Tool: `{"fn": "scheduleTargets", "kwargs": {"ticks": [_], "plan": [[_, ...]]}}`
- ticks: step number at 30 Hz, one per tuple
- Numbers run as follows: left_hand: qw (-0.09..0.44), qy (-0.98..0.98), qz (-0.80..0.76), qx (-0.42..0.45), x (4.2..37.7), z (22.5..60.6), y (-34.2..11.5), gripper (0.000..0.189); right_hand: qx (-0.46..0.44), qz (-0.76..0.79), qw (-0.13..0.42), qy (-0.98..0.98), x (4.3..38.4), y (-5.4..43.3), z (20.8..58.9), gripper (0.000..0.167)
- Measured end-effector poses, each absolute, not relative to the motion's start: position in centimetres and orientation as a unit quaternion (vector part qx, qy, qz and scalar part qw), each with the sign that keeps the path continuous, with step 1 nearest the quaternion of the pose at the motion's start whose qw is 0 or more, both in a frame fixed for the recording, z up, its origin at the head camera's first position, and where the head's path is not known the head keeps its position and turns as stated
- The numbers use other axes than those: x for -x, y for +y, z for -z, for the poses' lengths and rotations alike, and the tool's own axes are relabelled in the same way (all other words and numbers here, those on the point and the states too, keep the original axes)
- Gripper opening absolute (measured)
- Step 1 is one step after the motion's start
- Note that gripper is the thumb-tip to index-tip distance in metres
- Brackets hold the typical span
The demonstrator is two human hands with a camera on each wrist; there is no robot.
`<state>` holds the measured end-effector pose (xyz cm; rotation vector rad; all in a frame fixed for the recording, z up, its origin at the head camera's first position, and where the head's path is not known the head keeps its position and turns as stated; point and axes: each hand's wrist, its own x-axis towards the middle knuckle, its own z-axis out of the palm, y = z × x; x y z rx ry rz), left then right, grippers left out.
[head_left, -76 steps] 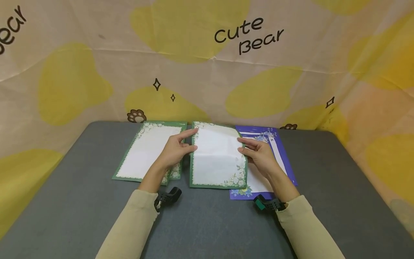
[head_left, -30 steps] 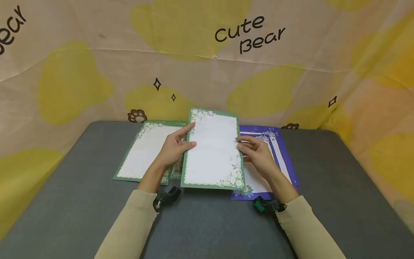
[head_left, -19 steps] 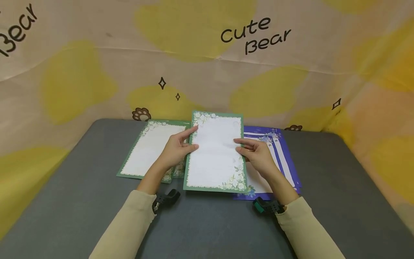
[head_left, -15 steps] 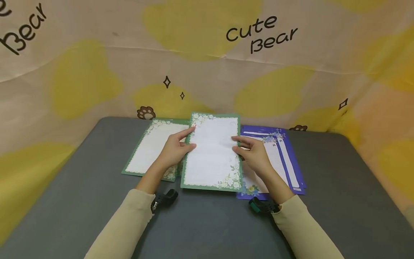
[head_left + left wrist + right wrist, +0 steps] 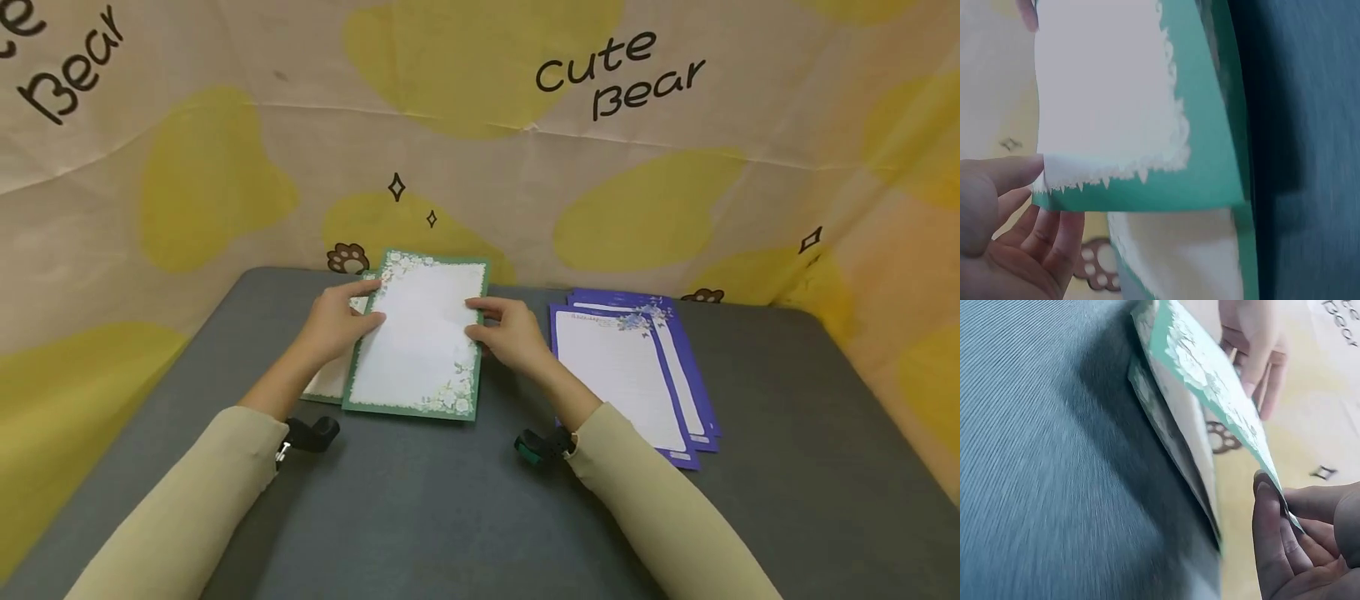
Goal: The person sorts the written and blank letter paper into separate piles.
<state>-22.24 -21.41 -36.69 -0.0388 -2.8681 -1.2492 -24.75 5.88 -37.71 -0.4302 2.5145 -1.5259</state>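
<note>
A sheet of paper with a green floral border is held up at a tilt by both hands. My left hand pinches its left edge between thumb and fingers. On the opposite edge, my right hand pinches it the same way; the right wrist view shows the sheet bowing between the two hands. Beneath it on the table lie other green-bordered sheets, mostly covered in the head view. In the left wrist view, one of these lower sheets shows below the held one.
Several purple-bordered sheets overlap on the right of the grey table. A patterned cloth hangs behind the table's far edge. Each wrist wears a black band with a small device.
Both hands first raised the green-bordered sheet and straightened it, then carried it left over the other green sheets. The purple sheets are now uncovered. The head view has shifted slightly.
</note>
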Motion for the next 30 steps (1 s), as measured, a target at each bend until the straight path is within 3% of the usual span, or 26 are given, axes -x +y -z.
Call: {"fn": "scheduleTargets", "kwargs": {"ticks": [11,18,22,30], "plan": [[0.01,-0.939,0.342,-0.024,22.9,37.6,-23.9,0.055,0.153,0.459,0.111,0.868,25.7,1.4,39.4,0.046],[-0.037,-0.961,0.271,-0.041,23.1,39.1,-24.5,0.053,0.155,0.348,0.098,0.919,25.9,-0.1,40.4,0.049],[-0.037,-0.964,0.257,-0.049,23.0,39.2,-24.4,0.055,0.146,0.308,0.099,0.935,25.4,-0.1,40.2,0.054],[-0.082,-0.933,0.339,-0.088,22.6,38.0,-24.4,0.065,0.047,0.489,0.138,0.86,24.1,0.1,39.2,0.064]]}}
